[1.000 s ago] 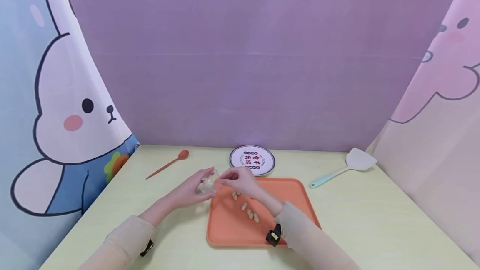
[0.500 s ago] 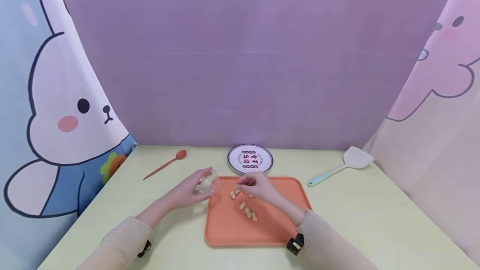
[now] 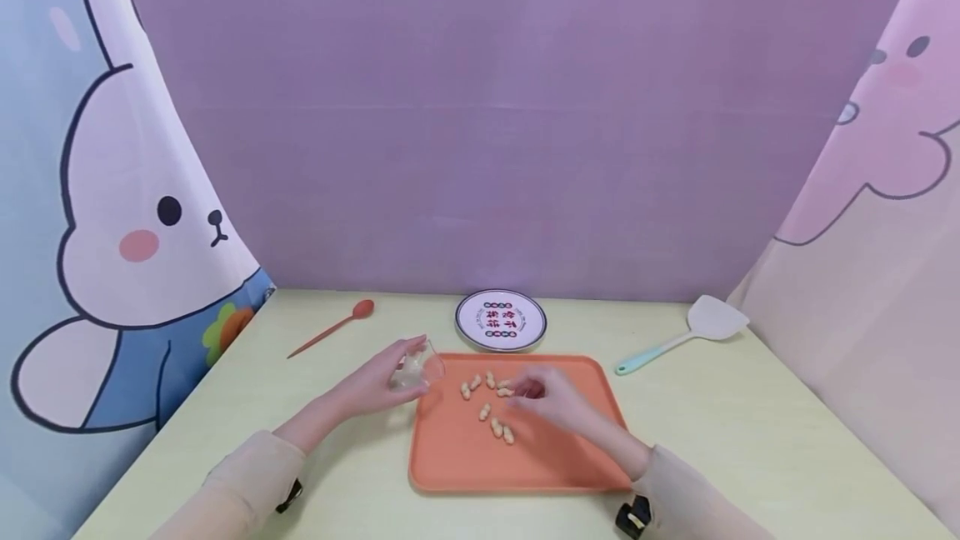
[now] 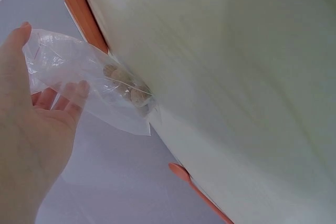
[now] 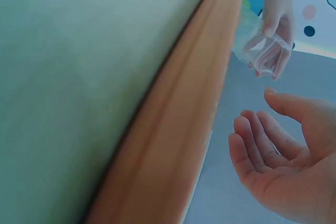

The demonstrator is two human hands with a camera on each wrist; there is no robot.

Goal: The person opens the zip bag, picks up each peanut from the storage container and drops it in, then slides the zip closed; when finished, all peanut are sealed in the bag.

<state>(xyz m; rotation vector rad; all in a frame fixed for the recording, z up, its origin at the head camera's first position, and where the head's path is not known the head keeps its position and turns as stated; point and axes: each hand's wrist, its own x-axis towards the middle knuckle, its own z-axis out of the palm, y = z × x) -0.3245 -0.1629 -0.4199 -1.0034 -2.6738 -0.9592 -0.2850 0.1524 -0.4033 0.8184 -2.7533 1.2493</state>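
In the head view my left hand (image 3: 381,377) holds a clear zip-lock bag (image 3: 412,370) by its mouth, above the left edge of an orange tray (image 3: 517,469). The left wrist view shows the bag's mouth spread between thumb and fingers, with several peanuts (image 4: 126,85) at its bottom. My right hand (image 3: 551,397) is over the tray, beside several loose peanuts (image 3: 503,429) in their shells. In the right wrist view, its fingers (image 5: 247,148) curve loosely, the thumb stands apart, and nothing shows between them.
A round white plate (image 3: 501,321) with red and dark print sits behind the tray. To the left lies a red spoon (image 3: 337,327). A spatula (image 3: 690,332) with a white blade and mint handle lies at the right. Curtains enclose the back and sides.
My right hand has moved away from the bag's mouth, rightward and lower over the tray, uncovering more peanuts. The left hand and bag have stayed nearly in place.
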